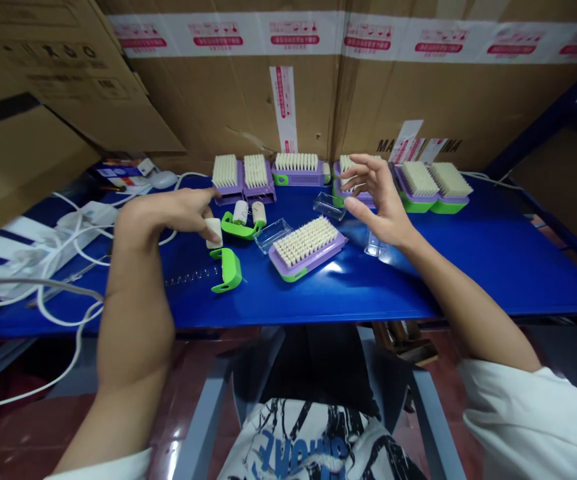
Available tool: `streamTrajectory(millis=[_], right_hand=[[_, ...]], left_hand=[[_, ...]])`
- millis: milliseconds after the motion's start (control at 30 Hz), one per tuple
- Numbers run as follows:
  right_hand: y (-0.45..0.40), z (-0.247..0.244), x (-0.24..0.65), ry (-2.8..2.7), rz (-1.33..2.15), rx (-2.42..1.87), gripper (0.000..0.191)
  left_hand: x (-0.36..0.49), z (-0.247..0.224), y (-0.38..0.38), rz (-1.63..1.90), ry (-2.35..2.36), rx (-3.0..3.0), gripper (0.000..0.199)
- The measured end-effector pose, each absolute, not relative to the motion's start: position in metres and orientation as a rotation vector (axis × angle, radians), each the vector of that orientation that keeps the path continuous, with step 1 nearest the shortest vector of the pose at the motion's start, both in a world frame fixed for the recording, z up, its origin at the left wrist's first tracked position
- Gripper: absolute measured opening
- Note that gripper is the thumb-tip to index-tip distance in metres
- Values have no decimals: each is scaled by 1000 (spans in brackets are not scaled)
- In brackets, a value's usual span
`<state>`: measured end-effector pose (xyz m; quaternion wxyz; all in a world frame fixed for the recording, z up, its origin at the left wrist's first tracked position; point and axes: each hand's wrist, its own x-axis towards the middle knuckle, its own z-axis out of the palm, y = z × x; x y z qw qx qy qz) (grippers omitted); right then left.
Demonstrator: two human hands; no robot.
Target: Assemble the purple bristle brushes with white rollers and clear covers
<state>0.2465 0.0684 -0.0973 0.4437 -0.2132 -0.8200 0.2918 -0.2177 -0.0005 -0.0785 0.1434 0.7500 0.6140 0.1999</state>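
Note:
My left hand (191, 212) is closed round a small white rounded block (213, 233), held low over the blue table. Just below it lies a loose green plastic end cap (229, 270), with a thin coil spring (192, 276) to its left. Beyond stands another green part (241, 227) bearing white cylinders (241, 212). My right hand (379, 201) is raised with fingers apart and nothing in it, in front of a purple-and-green brush at the back. Between the hands, a purple brush (308, 248) with cream bristles lies bristles up, beside a clear plastic piece (273, 233).
Several similar brushes (295, 170) stand along the back against a cardboard wall (228, 93). Other clear plastic pieces (329, 205) lie near my right hand. White cables and a power strip (43, 250) crowd the left side. The blue table's (348, 300) front edge is close to my lap.

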Motion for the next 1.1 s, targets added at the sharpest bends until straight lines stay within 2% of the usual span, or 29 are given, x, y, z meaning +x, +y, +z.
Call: streamTrajectory(millis=[67,100,200,267,367,400,500,533,600,700,733,800,867,933,1100], right_hand=[[66,-96,244,-1977,707,-562,76],[64,-95,242,-1949,697,-581,74],[54,-93,237,-1891,698,-586,66],[42,-90,232,-1922,736,-544,68],[23,-88,225,-2081,714,-472,77],[18,-87,224,-2131,652,-448,74],[17,-88,226,-2192,418,-390,43],[21,-89,228,-2180,380,-386,36],[33,-91,235,-2092,423,-430,33],[55,-92,247,-1833,602,-551,49],[61,-92,250,-1771,646,-582,52],[70,-92,254,-1720,693,-617,55],[72,-91,255,-1709,718,-633,56],[69,-89,253,-1693,730,-636,55],[54,-84,248,-1707,727,-597,60]], left_hand=[[-220,-67,-3,399,1900,2143,74],[-216,-60,-4,459,1950,2159,72],[-177,-38,-12,1288,1851,2134,68],[-128,-30,-19,1623,1620,2009,55],[-50,-35,-29,1586,1237,1970,47],[-31,-40,-31,1530,1171,1967,43],[0,-59,-35,1421,1101,1969,36],[3,-65,-36,1406,1120,1986,39],[5,-75,-39,1352,1235,2094,61],[11,-85,-48,1014,1529,2392,105],[16,-88,-51,833,1609,2474,114],[25,-91,-57,522,1709,2561,111],[31,-92,-62,417,1740,2589,97],[33,-91,-65,556,1710,2617,95],[28,-82,-71,1218,1569,2554,106]])
